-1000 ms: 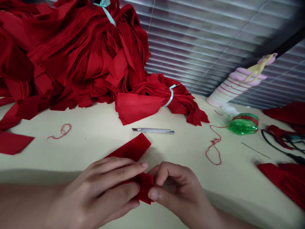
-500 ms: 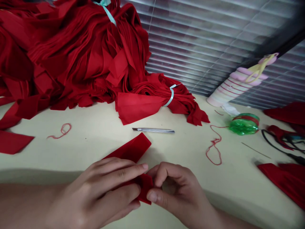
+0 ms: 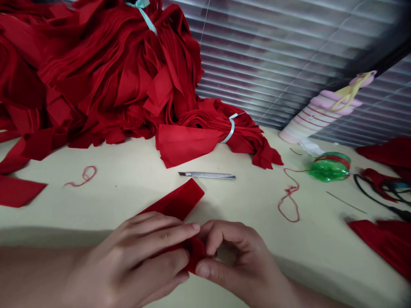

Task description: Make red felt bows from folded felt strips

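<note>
A folded strip of red cloth [image 3: 178, 199] lies low in the middle of the table, partly covered by my hands. My left hand [image 3: 147, 256] rests over it with the fingers closed around the cloth. At the strip's near right end my right hand [image 3: 237, 259] pinches the edge between thumb and curled forefinger. What the hidden fingertips hold beyond the cloth does not show. Just past the strip is a slim metal craft knife [image 3: 208, 175], its dark blade tip pointing left.
Red cloth bundles [image 3: 125, 77] are heaped at the back left, and a smaller tied bundle [image 3: 192, 143] lies beside them. To the right are a green plastic spool [image 3: 329, 171] with red thread [image 3: 282, 201], a pale striped container [image 3: 311, 117] and a black cable [image 3: 369, 196]. Blinds [image 3: 257, 55] stand behind.
My right thumb and forefinger have shifted slightly left and down along the cloth's end, covering a little more of its edge. My left hand stays nearly still.
</note>
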The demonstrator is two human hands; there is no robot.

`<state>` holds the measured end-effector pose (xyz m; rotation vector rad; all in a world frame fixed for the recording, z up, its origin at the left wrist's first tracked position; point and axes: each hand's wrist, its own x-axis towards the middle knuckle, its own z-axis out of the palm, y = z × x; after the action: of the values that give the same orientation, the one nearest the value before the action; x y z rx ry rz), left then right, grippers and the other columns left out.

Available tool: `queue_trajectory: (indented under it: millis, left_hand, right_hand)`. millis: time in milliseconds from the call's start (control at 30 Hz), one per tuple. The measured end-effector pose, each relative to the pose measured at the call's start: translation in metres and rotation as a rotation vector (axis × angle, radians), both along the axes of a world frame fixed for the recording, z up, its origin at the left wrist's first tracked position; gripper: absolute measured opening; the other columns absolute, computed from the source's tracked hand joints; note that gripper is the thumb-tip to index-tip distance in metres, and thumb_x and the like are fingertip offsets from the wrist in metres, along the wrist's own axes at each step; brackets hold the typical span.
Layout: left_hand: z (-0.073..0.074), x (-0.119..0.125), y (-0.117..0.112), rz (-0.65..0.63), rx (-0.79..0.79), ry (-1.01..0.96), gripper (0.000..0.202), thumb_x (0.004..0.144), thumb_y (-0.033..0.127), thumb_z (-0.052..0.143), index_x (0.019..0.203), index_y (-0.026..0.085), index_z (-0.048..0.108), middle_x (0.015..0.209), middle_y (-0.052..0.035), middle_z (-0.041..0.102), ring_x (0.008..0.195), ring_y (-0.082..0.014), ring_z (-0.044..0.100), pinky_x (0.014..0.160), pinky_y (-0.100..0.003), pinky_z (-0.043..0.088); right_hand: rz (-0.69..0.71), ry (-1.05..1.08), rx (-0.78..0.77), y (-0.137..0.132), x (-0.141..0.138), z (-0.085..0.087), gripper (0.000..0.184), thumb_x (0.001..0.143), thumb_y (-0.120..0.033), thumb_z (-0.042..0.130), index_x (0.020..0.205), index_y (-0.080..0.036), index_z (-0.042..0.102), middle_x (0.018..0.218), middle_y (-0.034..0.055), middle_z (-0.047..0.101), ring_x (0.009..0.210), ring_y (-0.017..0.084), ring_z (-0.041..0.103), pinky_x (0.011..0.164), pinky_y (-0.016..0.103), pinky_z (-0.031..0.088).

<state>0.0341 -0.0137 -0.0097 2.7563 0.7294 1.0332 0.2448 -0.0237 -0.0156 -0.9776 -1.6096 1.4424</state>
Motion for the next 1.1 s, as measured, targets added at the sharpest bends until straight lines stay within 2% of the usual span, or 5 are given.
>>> queue_trajectory:
  millis: [233, 433, 700, 867, 1100]
  left_hand:
    - [-0.008, 0.002, -0.003, 0.015, -0.021, -0.085, 0.017, 0.094, 0.022, 0.048, 0.096, 0.020, 0.065, 0.117, 0.0035, 0.066, 0.103, -0.0106, 0.062, 0.095, -0.019, 0.050]
    - [-0.005, 0.000, -0.003, 0.032, -0.008, -0.071, 0.024, 0.095, 0.024, 0.046, 0.091, 0.020, 0.069, 0.113, 0.0022, 0.068, 0.099, -0.0120, 0.064, 0.090, -0.020, 0.053]
    - [0.005, 0.003, 0.000, 0.020, -0.014, -0.014, 0.022, 0.094, 0.024, 0.049, 0.089, 0.020, 0.070, 0.108, 0.0026, 0.070, 0.093, -0.0108, 0.066, 0.085, -0.018, 0.055]
    - [0.005, 0.001, 0.000, 0.027, 0.004, 0.004, 0.021, 0.094, 0.023, 0.050, 0.088, 0.019, 0.070, 0.108, 0.0014, 0.070, 0.093, -0.0119, 0.066, 0.085, -0.019, 0.055]
    - [0.005, -0.001, 0.000, 0.018, 0.036, -0.012, 0.018, 0.093, 0.023, 0.050, 0.089, 0.018, 0.066, 0.107, 0.0008, 0.071, 0.093, -0.0134, 0.067, 0.083, -0.021, 0.057]
  right_hand:
    - [0.002, -0.048, 0.027, 0.000, 0.002, 0.001, 0.020, 0.075, -0.024, 0.073, 0.065, -0.019, 0.056, 0.069, 0.0006, 0.064, 0.065, 0.012, 0.057, 0.060, 0.025, 0.045]
    - [0.005, -0.059, 0.033, 0.001, 0.001, 0.001, 0.019, 0.076, -0.023, 0.071, 0.065, -0.019, 0.055, 0.068, 0.0005, 0.063, 0.063, 0.012, 0.055, 0.058, 0.025, 0.044]
    - [0.002, -0.056, 0.042, 0.001, 0.001, 0.001, 0.018, 0.076, -0.021, 0.070, 0.066, -0.018, 0.056, 0.064, -0.0015, 0.058, 0.059, 0.010, 0.050, 0.056, 0.022, 0.041]
    - [0.011, -0.062, 0.070, 0.001, 0.002, -0.001, 0.016, 0.078, -0.019, 0.068, 0.067, -0.018, 0.056, 0.064, -0.0016, 0.058, 0.059, 0.010, 0.048, 0.056, 0.022, 0.041]
    - [0.040, -0.060, 0.085, -0.002, 0.003, -0.001, 0.010, 0.077, -0.014, 0.067, 0.073, -0.018, 0.059, 0.071, 0.0007, 0.063, 0.064, 0.011, 0.054, 0.058, 0.023, 0.043]
